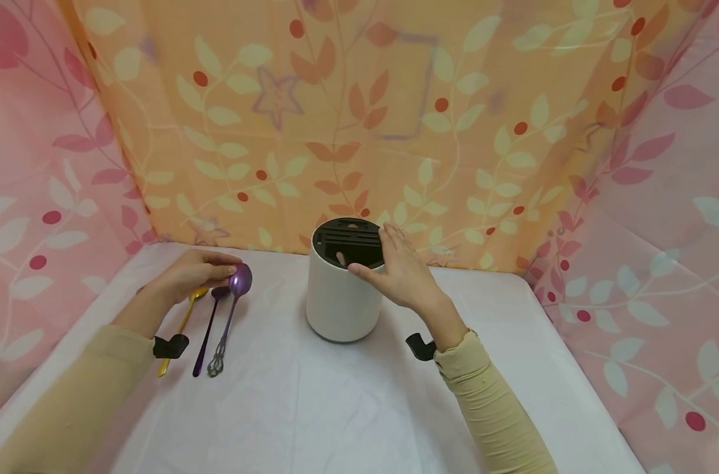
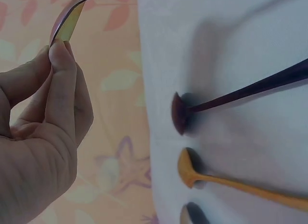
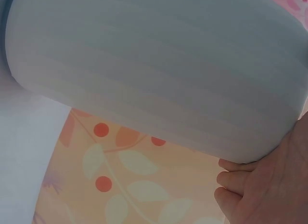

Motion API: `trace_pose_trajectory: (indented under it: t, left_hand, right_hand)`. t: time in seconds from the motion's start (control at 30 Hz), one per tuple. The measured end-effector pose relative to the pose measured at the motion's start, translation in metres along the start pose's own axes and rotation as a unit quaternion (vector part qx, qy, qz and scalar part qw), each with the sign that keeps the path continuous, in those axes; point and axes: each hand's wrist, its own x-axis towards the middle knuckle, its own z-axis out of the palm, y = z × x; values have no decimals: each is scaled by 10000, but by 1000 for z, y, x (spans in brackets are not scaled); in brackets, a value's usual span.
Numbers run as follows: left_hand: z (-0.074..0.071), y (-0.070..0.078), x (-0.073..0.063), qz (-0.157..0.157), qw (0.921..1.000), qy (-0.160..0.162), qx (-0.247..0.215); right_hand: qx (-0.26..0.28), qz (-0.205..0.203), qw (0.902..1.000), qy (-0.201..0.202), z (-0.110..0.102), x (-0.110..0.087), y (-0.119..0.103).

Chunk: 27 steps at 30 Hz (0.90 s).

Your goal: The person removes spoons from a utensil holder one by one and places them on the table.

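My left hand (image 1: pixel 187 276) pinches a purple spoon (image 1: pixel 240 281) by the edge of its bowl, between thumb and fingertips. The spoon's ornate openwork handle points toward me. In the left wrist view the fingertips meet at the rim of the spoon's bowl (image 2: pixel 65 21), above the cloth. A dark purple spoon (image 1: pixel 205 339) and a gold spoon (image 1: pixel 184 322) lie beside it, under and near the left hand. My right hand (image 1: pixel 403 270) rests with extended fingers against the right rim of a white cylindrical utensil holder (image 1: pixel 343 303), whose black top (image 1: pixel 349 236) has slots and a larger opening.
A white cloth (image 1: pixel 312 415) covers the table. Another spoon bowl (image 2: pixel 188 215) shows at the bottom of the left wrist view. An orange leaf-patterned curtain (image 1: pixel 359 99) hangs close behind the holder, with pink patterned cloth (image 1: pixel 662 230) at both sides.
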Motion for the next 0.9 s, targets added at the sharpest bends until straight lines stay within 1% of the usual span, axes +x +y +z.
trace_pose_trajectory:
  t: [0.1, 0.27, 0.43, 0.63, 0.77, 0.9]
  left_hand:
    - [0, -10, 9, -121, 9994, -55, -324]
    - [1, -28, 24, -313, 9966, 28, -767]
    - [6, -41, 35, -415, 9960, 239, -753]
    - [12, -45, 39, -488, 9953, 493, -674]
    - [14, -47, 40, -436, 9962, 537, -534]
    - [15, -48, 40, -413, 9970, 589, -300]
  right_hand:
    - [11, 27, 10000, 21, 0, 0, -1]
    - [-2, 38, 10000, 13, 0, 1, 0]
    - [9, 70, 10000, -27, 1, -1, 1]
    - [38, 64, 10000, -9, 1, -1, 1]
    - [24, 51, 10000, 15, 1, -2, 1]
    - [54, 36, 10000, 11, 0, -1, 1]
